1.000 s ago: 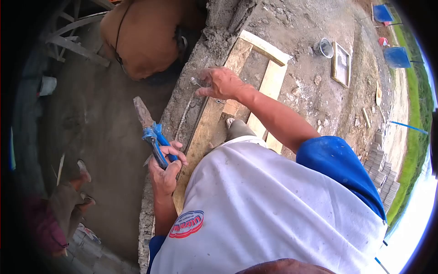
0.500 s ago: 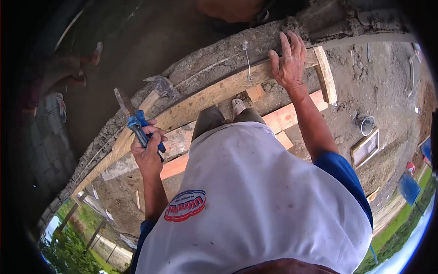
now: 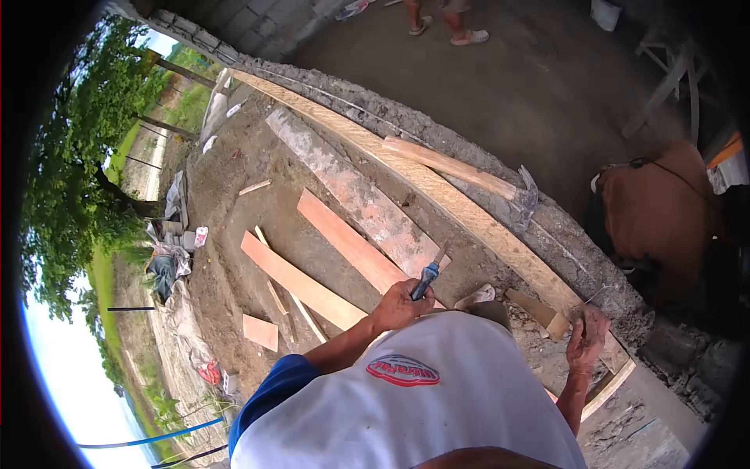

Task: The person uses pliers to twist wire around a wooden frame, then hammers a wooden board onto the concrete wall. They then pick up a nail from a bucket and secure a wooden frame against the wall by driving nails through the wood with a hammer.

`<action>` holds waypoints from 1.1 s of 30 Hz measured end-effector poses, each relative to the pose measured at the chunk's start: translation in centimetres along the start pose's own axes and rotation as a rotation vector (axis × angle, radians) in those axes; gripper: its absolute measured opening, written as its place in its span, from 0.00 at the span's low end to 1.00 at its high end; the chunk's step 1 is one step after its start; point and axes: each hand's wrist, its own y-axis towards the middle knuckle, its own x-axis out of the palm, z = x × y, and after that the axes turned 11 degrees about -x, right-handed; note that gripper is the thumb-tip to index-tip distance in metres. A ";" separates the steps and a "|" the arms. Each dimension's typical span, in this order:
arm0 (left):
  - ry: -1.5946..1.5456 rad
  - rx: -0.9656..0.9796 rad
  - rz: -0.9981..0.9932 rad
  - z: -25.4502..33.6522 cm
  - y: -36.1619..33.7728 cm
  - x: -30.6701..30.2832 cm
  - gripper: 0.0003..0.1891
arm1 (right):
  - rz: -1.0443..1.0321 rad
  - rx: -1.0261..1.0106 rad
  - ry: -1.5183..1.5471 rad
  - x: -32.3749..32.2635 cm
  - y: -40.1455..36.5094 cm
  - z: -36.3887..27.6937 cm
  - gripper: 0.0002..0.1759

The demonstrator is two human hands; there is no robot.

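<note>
My left hand (image 3: 397,306) is closed around the blue-handled pliers (image 3: 427,280), held just in front of my white shirt with the metal jaws pointing up and away. At the near end of a long wooden board (image 3: 469,207), my right hand (image 3: 587,336) has its fingers bent over the edge. A thin wire (image 3: 600,295) shows beside those fingers. The board runs along the side of a rough concrete wall top (image 3: 574,242). Across the board and wall top lies a hammer (image 3: 461,168) with a wooden handle; its metal head rests on the concrete.
Planks (image 3: 308,281) and small wood offcuts (image 3: 260,331) lie on the dirt to the left. A person in an orange-brown top (image 3: 656,211) is low beyond the wall at right. Another person's legs (image 3: 461,23) stand farther back. A tree (image 3: 86,156) rises at far left.
My view has swung toward the left, bringing the planks and tree into sight. The pliers have come back from over the board toward my body. My right hand's fingers, spread before, are now bent.
</note>
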 end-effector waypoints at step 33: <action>0.198 -0.541 0.201 -40.2 -17.1 -6.9 0.24 | 0.071 0.038 -0.314 2.4 -4.6 1.8 0.12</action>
